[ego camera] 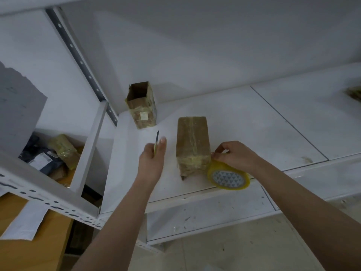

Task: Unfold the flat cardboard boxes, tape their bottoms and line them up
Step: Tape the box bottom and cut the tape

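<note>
A small brown cardboard box point(192, 141) stands on the white shelf point(244, 122), its taped end up, with tape running over the top and down the near side. My right hand point(232, 154) pinches the tape at the box's lower right corner; the yellow tape roll point(227, 177) hangs below that hand at the shelf's front edge. My left hand point(153, 159) is shut on a small knife point(156, 140), blade pointing up, a short way left of the box. A second box point(141, 105) stands open-topped at the back left of the shelf.
A grey perforated upright point(82, 64) and white post bound the shelf on the left. The neighbouring shelf holds wrapped parcels point(52, 155). A wooden surface point(23, 249) with white paper lies lower left. Something brown point(354, 92) sits at the far right.
</note>
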Motion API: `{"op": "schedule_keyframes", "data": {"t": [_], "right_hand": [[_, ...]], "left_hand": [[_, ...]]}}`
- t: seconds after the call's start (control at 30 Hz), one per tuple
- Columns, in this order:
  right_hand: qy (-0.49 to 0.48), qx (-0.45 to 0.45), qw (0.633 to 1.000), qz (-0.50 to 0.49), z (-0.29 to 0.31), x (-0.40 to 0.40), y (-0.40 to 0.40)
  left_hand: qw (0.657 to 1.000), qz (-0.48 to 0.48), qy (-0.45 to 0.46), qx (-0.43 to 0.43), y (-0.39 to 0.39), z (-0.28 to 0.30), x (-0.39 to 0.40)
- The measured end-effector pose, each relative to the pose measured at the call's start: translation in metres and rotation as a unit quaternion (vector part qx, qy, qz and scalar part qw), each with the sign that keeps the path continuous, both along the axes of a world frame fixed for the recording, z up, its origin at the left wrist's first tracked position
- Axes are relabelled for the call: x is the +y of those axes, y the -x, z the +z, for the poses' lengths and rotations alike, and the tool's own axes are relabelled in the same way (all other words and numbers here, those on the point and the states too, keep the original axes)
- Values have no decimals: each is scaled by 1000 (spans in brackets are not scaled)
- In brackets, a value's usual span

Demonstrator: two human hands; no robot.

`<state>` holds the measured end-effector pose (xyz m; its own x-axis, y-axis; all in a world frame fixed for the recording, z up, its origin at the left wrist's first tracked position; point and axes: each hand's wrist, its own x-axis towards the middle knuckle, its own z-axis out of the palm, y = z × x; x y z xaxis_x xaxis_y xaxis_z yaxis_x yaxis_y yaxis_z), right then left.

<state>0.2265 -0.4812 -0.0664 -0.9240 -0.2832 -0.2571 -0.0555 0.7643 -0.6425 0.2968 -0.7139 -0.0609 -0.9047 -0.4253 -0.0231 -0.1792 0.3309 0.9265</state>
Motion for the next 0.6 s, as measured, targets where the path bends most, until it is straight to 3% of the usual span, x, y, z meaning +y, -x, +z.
{"op": "schedule_keyframes", "data": {"t": [0.1,0.23,0.37,0.6], "right_hand": [[29,-12,999,-7,0,-1,-1],[91,-60,994,-4,5,1,0],[123,-118,985,37,11,12,2],[43,-61,994,75,10,10,1]], "left_hand": [[989,-125,38,73,15,41,17],[959,-272,74,31,27,58,53],[958,-270,91,-22,39,47,57],[955,-268,128,22,40,33,53]]}}
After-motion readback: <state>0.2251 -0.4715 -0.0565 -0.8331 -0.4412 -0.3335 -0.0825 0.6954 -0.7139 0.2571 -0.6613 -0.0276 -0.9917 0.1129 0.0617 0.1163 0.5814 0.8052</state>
